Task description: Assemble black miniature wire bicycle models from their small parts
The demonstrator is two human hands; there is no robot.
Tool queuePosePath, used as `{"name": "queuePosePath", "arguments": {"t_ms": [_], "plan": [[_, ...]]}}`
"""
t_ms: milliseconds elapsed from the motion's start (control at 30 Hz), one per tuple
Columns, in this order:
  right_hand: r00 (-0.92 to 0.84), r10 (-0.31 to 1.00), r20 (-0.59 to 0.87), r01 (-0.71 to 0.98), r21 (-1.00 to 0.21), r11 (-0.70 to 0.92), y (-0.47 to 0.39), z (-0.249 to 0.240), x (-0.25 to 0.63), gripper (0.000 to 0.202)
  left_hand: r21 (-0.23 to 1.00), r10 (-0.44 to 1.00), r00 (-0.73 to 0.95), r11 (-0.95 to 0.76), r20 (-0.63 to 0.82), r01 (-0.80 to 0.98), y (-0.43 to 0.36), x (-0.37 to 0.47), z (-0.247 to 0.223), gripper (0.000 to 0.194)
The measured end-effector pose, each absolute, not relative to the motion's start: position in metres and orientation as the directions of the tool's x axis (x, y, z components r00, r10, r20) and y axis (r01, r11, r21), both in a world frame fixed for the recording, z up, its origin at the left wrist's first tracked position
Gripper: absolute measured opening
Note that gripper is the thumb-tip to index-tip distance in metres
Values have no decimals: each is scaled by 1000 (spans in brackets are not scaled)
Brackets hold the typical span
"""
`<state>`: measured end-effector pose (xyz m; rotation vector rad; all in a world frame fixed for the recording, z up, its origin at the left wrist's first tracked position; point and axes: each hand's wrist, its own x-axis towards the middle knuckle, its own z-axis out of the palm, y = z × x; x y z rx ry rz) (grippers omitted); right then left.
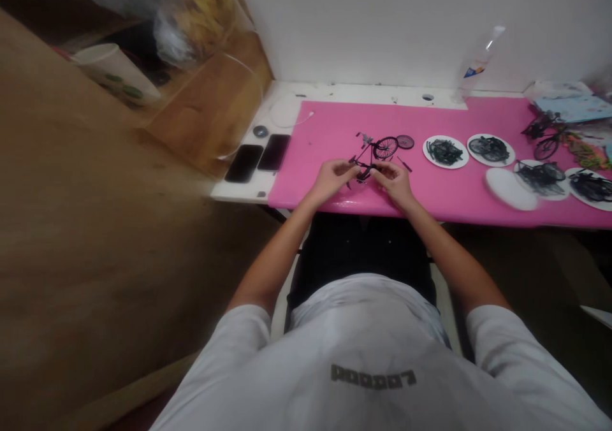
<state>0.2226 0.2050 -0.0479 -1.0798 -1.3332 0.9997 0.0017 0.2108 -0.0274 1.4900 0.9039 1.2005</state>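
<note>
A small black model bicycle (364, 157) is between my two hands over the pink table cover, one spoked wheel fitted at its far right end. My left hand (335, 179) pinches the frame's near left side with thumb and forefinger. From the right, my right hand (394, 181) grips the frame near its lower middle, fingertips closed. My fingers hide part of the frame. Just beyond the fitted wheel lies a loose spoked wheel (405, 141). A thin dark stick-like part (404, 164) rests beside my right hand.
White plates of dark parts (429, 155) stand to the right, near a blurred white lid or plate (510, 189). Another model bicycle (547, 144) is at far right. Two phones (243, 163) lie left. A clear bottle (478, 67) stands by the wall.
</note>
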Motion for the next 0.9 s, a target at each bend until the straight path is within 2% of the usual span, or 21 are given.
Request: {"name": "queuePosePath", "arguments": {"t_ms": [233,467,567,700,800,900], "plan": [[-1,951,310,127,-943,307,210,-50,225,53,986,934,331,-90,133,-141,213,2,-38,43],[-17,945,327,156,-933,325,207,-47,225,54,987,923,372,-46,102,-157,217,0,-44,49],[30,949,313,125,-944,307,206,-45,226,59,984,929,357,-40,100,-173,221,-5,-48,50],[108,951,288,50,-957,284,207,-44,231,55,957,957,277,-7,91,-291,228,-9,-54,50],[138,931,338,152,-936,317,211,-43,242,49,930,978,205,39,40,-365,232,-8,-55,45],[163,891,424,419,-847,327,217,-40,262,34,914,985,175,73,-2,-398,234,-6,-54,39]]}}
